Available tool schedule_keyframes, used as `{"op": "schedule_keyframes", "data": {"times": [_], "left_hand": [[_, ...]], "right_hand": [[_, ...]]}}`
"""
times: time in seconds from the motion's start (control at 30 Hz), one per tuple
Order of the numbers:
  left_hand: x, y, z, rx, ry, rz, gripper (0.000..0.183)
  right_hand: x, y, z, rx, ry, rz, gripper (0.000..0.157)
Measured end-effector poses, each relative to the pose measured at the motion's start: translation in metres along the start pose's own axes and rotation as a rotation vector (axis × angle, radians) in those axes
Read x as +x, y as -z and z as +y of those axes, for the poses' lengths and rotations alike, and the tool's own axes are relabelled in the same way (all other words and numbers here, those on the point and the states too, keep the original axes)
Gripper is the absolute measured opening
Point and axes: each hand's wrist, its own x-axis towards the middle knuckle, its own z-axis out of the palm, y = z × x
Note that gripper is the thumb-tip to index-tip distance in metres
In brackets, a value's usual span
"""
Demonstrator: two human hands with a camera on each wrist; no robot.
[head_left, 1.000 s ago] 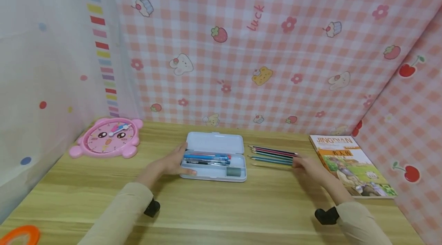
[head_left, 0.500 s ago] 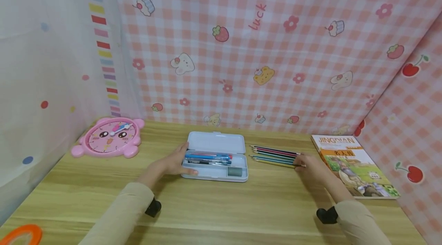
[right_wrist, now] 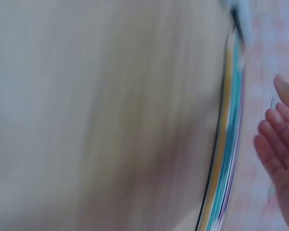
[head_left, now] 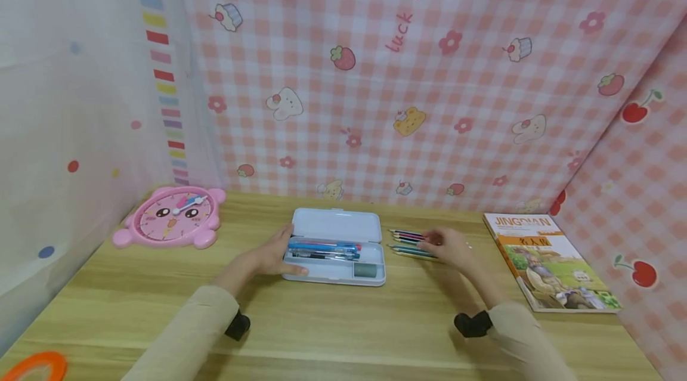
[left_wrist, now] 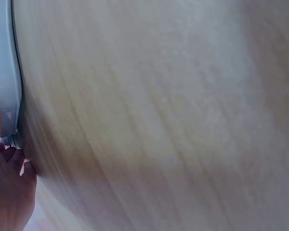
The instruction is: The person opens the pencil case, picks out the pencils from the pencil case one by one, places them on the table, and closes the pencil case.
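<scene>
An open white pencil case [head_left: 335, 225] lies on the table with its lid folded back. In it are several pens [head_left: 322, 247] and a grey-green block [head_left: 365, 270] in a front compartment. My left hand [head_left: 270, 254] holds the case's left end, thumb at the front edge and fingers toward the back. Right of the case lie several colored pencils [head_left: 405, 248] side by side, points toward the case. My right hand [head_left: 451, 248] is over their blunt ends, hiding them. The right wrist view shows that hand [right_wrist: 285, 139] with loosely bent fingers, apart from the pencils [right_wrist: 226, 144].
A pink toy clock [head_left: 172, 217] lies at the back left. On the right is a book [head_left: 553, 262] with an illustrated cover. Part of an orange ring-shaped thing [head_left: 50, 360] shows at the front left. Patterned cloth walls [head_left: 376, 101] enclose the table's back and sides.
My right hand has moved left from the pencils' blunt ends to over them. Half a second ago the front yellow pencil came in closer to the others. My left hand stays on the case.
</scene>
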Motion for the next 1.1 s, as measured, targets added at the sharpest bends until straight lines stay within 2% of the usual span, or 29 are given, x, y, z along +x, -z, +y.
{"op": "schedule_keyframes", "data": {"times": [0.13,0.23,0.47,0.6,0.73,0.77,0.83,0.9,0.97,1.0,1.07,1.1], "left_hand": [[0.000,-0.001,-0.001,0.000,0.004,0.006,0.115],[0.001,-0.002,-0.003,0.001,-0.008,0.008,0.115],[0.001,-0.005,-0.004,-0.012,-0.018,0.017,0.117],[0.000,-0.005,-0.005,-0.020,-0.034,0.025,0.117],[0.002,-0.008,-0.006,-0.048,-0.074,0.044,0.118],[0.002,-0.008,-0.007,-0.057,-0.087,0.050,0.119],[0.002,-0.008,-0.009,-0.070,-0.107,0.059,0.120],[0.002,-0.008,-0.010,-0.079,-0.122,0.057,0.122],[0.002,-0.006,-0.011,-0.095,-0.155,0.064,0.121],[0.003,-0.004,-0.012,-0.109,-0.175,0.073,0.118],[0.006,0.000,-0.012,-0.178,-0.216,0.085,0.110],[0.008,0.003,-0.011,-0.218,-0.227,0.093,0.104]], "right_hand": [[0.021,-0.016,-0.029,0.231,-0.129,-0.071,0.043],[0.038,-0.028,-0.040,0.330,-0.217,-0.084,0.045],[0.058,-0.050,-0.061,0.293,-0.439,-0.066,0.036],[0.064,-0.059,-0.067,0.354,-0.484,-0.043,0.037],[0.111,-0.105,0.020,0.491,-0.458,0.009,0.042],[0.113,-0.107,0.026,0.516,-0.441,0.012,0.042],[0.131,-0.124,0.061,0.580,-0.382,0.022,0.041],[0.120,-0.113,0.040,0.579,-0.387,0.014,0.039],[0.100,-0.094,0.002,0.558,-0.421,0.014,0.038],[0.099,-0.093,-0.003,0.558,-0.444,0.022,0.037],[0.079,-0.076,-0.037,0.545,-0.480,0.025,0.038],[0.073,-0.070,-0.047,0.541,-0.478,0.026,0.037]]}}
